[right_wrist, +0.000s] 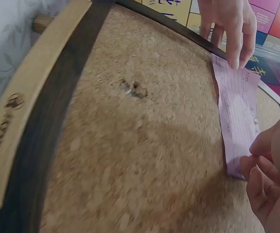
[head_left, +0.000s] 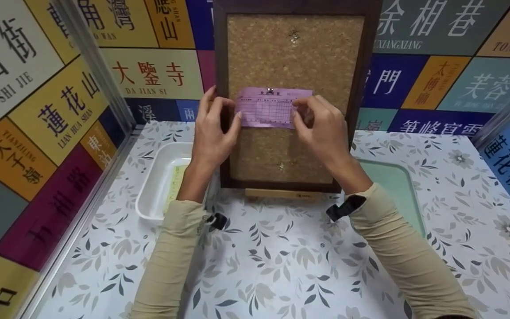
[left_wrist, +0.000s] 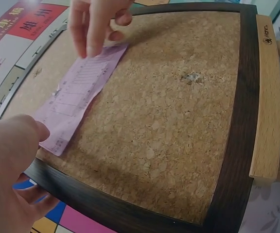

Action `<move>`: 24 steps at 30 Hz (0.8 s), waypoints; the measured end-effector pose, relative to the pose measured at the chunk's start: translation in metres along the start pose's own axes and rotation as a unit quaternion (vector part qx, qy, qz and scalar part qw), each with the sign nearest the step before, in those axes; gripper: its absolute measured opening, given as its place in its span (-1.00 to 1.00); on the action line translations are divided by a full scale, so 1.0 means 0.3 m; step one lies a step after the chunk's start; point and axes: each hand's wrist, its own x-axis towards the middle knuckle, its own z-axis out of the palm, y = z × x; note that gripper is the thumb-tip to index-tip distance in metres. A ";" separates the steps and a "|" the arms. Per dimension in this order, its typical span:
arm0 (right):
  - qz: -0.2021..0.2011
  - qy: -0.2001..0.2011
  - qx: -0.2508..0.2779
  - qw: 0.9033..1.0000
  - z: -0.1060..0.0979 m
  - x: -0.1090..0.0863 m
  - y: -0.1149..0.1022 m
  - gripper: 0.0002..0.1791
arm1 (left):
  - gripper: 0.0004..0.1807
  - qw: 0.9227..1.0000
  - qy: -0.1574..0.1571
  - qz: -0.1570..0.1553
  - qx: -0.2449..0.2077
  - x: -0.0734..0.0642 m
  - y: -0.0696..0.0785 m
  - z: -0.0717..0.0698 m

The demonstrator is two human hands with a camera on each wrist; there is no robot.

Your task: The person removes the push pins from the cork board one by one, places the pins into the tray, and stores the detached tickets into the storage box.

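Left grip clasped the pink rectangular paper slip near the left edge of the dark wood-framed corkboard; whether the right grip pinched its opposite end was unclear. Uneven pulling round the silvery metal fastener could tear it.

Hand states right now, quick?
Left hand: holding the board at the left end of the slip.
Right hand: curled at the slip's other end; cannot tell if holding anything.

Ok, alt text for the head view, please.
Left hand and right hand are at opposite ends of a pink printed form on a framed corkboard, a metallic fastener at the form's top. A white tray with yellow paper sits left, a green tray right.
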 end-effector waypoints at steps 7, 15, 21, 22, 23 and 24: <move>0.004 -0.008 0.016 1.000 0.043 0.043 -0.033 -0.79 | -0.78 1.000 0.016 0.009 -0.009 0.000 -0.008 0.013; 0.002 -0.002 0.016 1.000 0.083 0.085 -0.073 -0.80 | -0.76 1.000 0.028 0.009 -0.012 -0.002 -0.015 0.024; 0.008 0.007 0.013 1.000 0.104 0.104 -0.090 -0.81 | -0.75 0.999 0.028 0.010 -0.015 -0.002 -0.015 0.028; 0.009 0.009 0.012 1.000 0.106 0.105 -0.092 -0.81 | -0.75 0.999 0.028 0.011 -0.015 -0.001 -0.016 0.029; 0.009 0.010 0.011 1.000 0.108 0.106 -0.094 -0.80 | -0.75 0.999 0.027 0.012 -0.016 -0.001 -0.016 0.030; 0.010 0.011 0.010 1.000 0.109 0.107 -0.095 -0.80 | -0.75 0.999 0.027 0.013 -0.016 0.000 -0.017 0.030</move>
